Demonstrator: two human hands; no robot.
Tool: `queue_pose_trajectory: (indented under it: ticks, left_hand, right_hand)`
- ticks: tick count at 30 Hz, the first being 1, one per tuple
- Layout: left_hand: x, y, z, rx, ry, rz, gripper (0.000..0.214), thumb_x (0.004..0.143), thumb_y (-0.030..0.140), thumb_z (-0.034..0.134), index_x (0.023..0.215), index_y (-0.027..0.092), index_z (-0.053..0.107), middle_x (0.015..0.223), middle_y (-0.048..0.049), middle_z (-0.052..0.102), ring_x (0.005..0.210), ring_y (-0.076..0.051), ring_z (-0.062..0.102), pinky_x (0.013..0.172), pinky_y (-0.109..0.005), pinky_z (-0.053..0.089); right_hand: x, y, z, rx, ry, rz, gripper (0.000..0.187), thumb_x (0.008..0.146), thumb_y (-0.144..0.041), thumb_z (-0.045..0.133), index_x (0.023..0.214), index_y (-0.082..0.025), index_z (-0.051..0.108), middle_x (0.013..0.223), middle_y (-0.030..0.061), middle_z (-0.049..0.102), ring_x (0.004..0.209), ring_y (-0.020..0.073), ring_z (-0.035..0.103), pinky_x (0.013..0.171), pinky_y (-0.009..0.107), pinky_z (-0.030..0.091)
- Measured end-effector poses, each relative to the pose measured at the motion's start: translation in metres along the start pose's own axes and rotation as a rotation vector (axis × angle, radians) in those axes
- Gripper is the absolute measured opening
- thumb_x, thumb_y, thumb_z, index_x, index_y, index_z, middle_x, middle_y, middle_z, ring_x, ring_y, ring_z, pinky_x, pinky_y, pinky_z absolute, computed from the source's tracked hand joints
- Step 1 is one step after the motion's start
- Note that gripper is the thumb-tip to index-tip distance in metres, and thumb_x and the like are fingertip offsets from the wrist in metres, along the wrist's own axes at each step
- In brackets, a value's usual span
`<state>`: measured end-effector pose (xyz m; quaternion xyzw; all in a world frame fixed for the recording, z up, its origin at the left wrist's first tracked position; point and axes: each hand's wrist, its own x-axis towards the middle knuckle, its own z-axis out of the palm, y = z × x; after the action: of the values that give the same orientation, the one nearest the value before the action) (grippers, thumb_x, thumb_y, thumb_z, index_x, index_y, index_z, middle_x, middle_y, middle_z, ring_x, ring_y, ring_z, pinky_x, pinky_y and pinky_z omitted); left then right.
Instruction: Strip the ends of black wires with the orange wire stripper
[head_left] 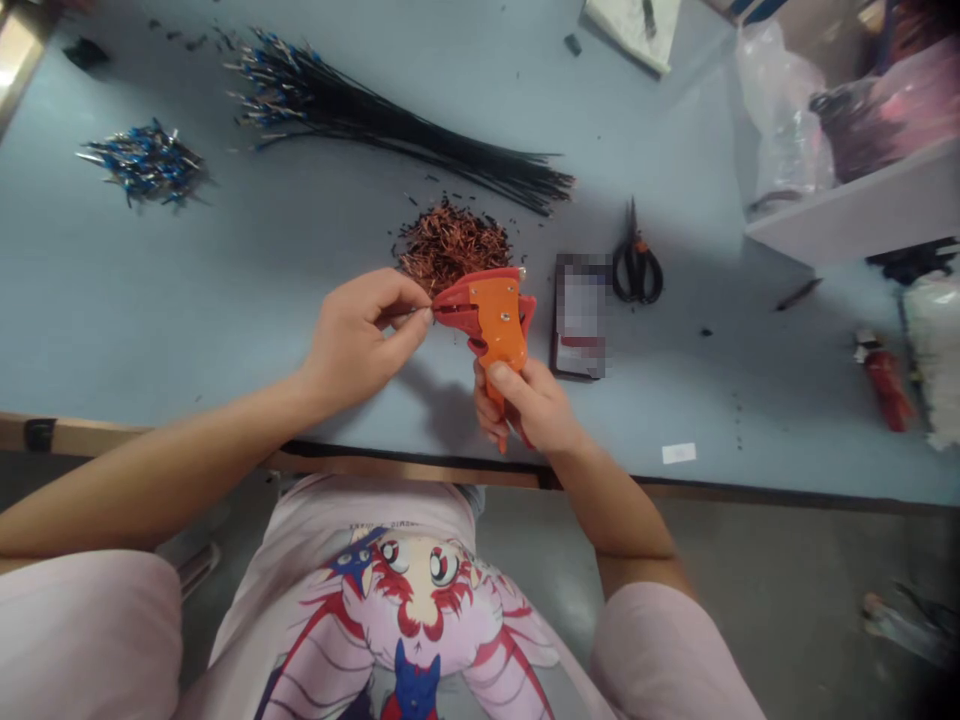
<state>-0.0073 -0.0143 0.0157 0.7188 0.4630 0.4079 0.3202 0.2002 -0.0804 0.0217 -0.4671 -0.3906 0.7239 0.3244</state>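
Our right hand [525,405] clenches the rigid orange stripper [495,315] by its handles; just beside it our left hand [360,340] pinches a thin wire [436,311] at the tool's mouth, likely light and limp, best held near its tip.

Wire stripper [491,320] sits before the scrap pile [452,243], scissors [637,268] right, wire bundle [397,125] behind

Single head-worn view, forward and steeply down, close over left hand [358,340] and right hand [531,405] at the table [187,300]
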Motion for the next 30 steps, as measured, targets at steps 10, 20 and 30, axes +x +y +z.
queue_pose_trajectory:
  ticks: [10,20,30]
  left_hand:
    - [0.0022,-0.0067,0.0022,-0.046,0.074,0.021,0.008,0.087,0.021,0.060,0.081,0.019,0.065,0.076,0.0004,0.065,0.065,-0.011,0.055,0.060,-0.025,0.044]
    - [0.0012,-0.0052,0.0016,-0.080,0.089,0.034,0.008,0.088,0.023,0.063,0.082,0.019,0.068,0.077,0.0003,0.067,0.065,-0.012,0.057,0.058,-0.025,0.044]
    - [-0.0001,-0.0063,0.0050,-0.077,0.044,0.052,0.008,0.087,0.021,0.062,0.081,0.019,0.068,0.073,0.0007,0.064,0.063,-0.011,0.055,0.058,-0.025,0.043]
  right_hand:
    - [-0.0056,-0.0046,-0.0051,0.159,-0.052,-0.014,0.048,0.081,-0.055,0.076,0.107,-0.018,0.060,0.090,0.0059,0.068,0.077,0.0219,0.071,0.061,0.037,0.061]
    - [-0.0050,-0.0035,-0.0065,0.265,-0.128,0.044,0.043,0.082,-0.049,0.078,0.107,-0.017,0.062,0.090,0.0056,0.070,0.076,0.0218,0.073,0.072,0.041,0.061]
    - [-0.0041,-0.0022,-0.0040,0.215,-0.130,0.068,0.043,0.082,-0.050,0.078,0.103,-0.017,0.060,0.082,0.0030,0.068,0.070,0.0190,0.071,0.067,0.038,0.062]
